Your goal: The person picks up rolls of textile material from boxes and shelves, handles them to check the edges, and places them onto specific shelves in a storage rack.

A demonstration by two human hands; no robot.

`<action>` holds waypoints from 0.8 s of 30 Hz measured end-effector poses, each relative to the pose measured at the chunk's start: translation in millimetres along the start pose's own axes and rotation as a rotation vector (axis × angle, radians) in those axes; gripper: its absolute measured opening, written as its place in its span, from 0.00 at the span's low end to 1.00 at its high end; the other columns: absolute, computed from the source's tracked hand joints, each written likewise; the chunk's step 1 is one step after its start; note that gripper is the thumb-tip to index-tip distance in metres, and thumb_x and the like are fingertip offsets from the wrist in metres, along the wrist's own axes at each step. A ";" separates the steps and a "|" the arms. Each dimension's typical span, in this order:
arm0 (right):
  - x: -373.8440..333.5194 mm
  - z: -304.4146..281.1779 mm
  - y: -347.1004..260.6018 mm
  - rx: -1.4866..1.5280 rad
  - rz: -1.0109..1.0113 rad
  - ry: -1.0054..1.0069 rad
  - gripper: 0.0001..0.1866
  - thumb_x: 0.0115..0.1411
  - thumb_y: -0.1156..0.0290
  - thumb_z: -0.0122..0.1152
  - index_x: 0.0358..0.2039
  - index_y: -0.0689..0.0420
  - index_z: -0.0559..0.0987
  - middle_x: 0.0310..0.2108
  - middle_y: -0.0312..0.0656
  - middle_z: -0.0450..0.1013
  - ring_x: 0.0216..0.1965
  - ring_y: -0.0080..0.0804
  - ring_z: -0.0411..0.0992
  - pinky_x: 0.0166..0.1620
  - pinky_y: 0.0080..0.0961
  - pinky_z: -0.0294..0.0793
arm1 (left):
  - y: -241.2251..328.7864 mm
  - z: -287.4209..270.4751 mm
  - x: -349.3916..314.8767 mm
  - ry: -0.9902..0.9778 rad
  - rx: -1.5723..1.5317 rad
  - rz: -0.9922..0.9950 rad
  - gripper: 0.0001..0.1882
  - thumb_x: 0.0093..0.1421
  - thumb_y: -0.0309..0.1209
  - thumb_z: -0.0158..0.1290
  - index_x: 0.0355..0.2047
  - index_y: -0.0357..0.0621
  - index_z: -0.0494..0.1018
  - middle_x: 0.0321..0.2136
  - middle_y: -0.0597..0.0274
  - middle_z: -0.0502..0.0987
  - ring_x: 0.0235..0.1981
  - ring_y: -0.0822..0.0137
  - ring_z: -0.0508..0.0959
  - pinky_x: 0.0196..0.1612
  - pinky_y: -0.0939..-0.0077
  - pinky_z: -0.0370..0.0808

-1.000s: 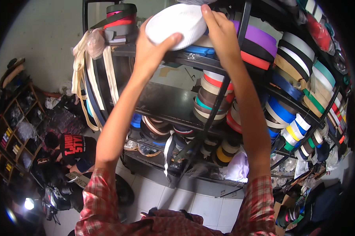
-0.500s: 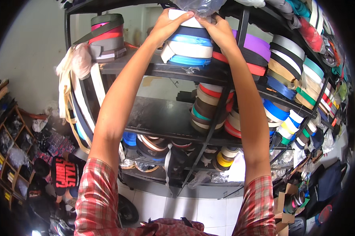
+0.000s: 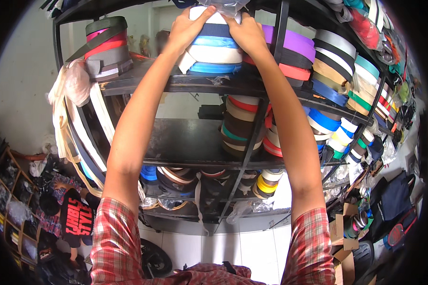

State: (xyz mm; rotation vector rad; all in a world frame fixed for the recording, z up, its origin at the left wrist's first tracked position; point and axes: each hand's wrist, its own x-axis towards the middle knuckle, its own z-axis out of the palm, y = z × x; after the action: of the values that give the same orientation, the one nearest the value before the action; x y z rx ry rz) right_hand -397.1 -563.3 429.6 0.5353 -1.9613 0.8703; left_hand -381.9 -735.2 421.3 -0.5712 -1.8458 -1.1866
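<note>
Both my arms reach up to a stack of webbing rolls on the upper shelf. At its top lies a white webbing roll (image 3: 200, 13); my left hand (image 3: 184, 32) wraps its left side and my right hand (image 3: 247, 37) its right. My thumbs meet near its front, and the far fingers are hidden. Beneath it come a dark navy roll (image 3: 218, 31), a shiny blue roll (image 3: 216, 43), a cream roll (image 3: 217, 54) with a loose end at the left, and another blue roll (image 3: 215, 68). A clear plastic bag (image 3: 226, 5) hangs just above my thumbs.
The black shelf (image 3: 190, 84) also bears grey and red rolls (image 3: 107, 52) at left and a purple roll (image 3: 294, 43) at right, beyond an upright post (image 3: 279, 28). Cream straps (image 3: 62, 114) hang at the left end. A person (image 3: 74, 216) is at lower left.
The view has shifted, so the shelves appear further left and slightly higher or lower in places. Both hands stay on the white roll at the top of the stack.
</note>
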 end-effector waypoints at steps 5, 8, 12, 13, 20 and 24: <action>-32.0 -10.7 -1.5 0.073 -0.192 0.193 0.32 0.56 0.50 0.56 0.49 0.68 0.72 0.41 0.62 0.73 0.44 0.58 0.73 0.49 0.42 0.70 | 11.9 1.9 -15.3 0.192 0.009 -0.032 0.56 0.48 0.63 0.57 0.61 0.25 0.54 0.51 0.36 0.70 0.53 0.55 0.72 0.54 0.68 0.67; -88.2 -32.6 3.1 0.195 -0.328 0.223 0.26 0.56 0.59 0.60 0.49 0.65 0.72 0.45 0.56 0.72 0.36 0.54 0.74 0.45 0.40 0.72 | 24.2 6.4 -54.9 0.397 0.068 0.059 0.48 0.50 0.58 0.58 0.57 0.28 0.61 0.49 0.33 0.71 0.54 0.52 0.72 0.57 0.64 0.65; -193.5 -116.9 5.3 0.405 -0.200 -0.165 0.19 0.56 0.70 0.62 0.49 0.58 0.75 0.48 0.47 0.73 0.22 0.25 0.69 0.29 0.24 0.70 | 71.4 37.2 -151.3 0.355 -0.258 0.238 0.29 0.60 0.35 0.55 0.56 0.29 0.63 0.55 0.43 0.67 0.58 0.57 0.66 0.61 0.68 0.60; -219.5 -143.7 22.4 0.346 -0.153 -0.139 0.19 0.56 0.70 0.62 0.49 0.58 0.75 0.48 0.47 0.73 0.22 0.25 0.69 0.29 0.24 0.70 | 77.9 64.6 -176.0 0.323 -0.338 0.192 0.26 0.61 0.32 0.53 0.56 0.29 0.63 0.54 0.44 0.68 0.57 0.58 0.67 0.60 0.68 0.61; -409.9 -269.9 113.1 0.499 0.242 -0.295 0.18 0.60 0.75 0.57 0.51 0.60 0.73 0.49 0.43 0.71 0.27 0.23 0.72 0.30 0.20 0.73 | 109.6 171.8 -361.1 -0.107 -0.698 -0.181 0.13 0.61 0.26 0.51 0.45 0.34 0.68 0.34 0.53 0.76 0.34 0.65 0.77 0.40 0.73 0.74; -525.9 -356.4 143.4 0.532 0.862 -0.037 0.13 0.63 0.74 0.54 0.48 0.60 0.74 0.41 0.42 0.75 0.23 0.21 0.71 0.28 0.18 0.72 | 144.7 256.8 -456.1 -0.413 -0.749 -0.736 0.06 0.63 0.28 0.51 0.36 0.37 0.70 0.12 0.67 0.66 0.08 0.78 0.61 0.11 0.85 0.54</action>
State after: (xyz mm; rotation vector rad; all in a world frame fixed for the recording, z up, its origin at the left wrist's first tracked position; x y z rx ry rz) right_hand -27.3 -186.4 48.3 -0.0499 -1.9830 1.9544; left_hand -134.7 -411.9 61.8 -0.5739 -1.9811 -2.4567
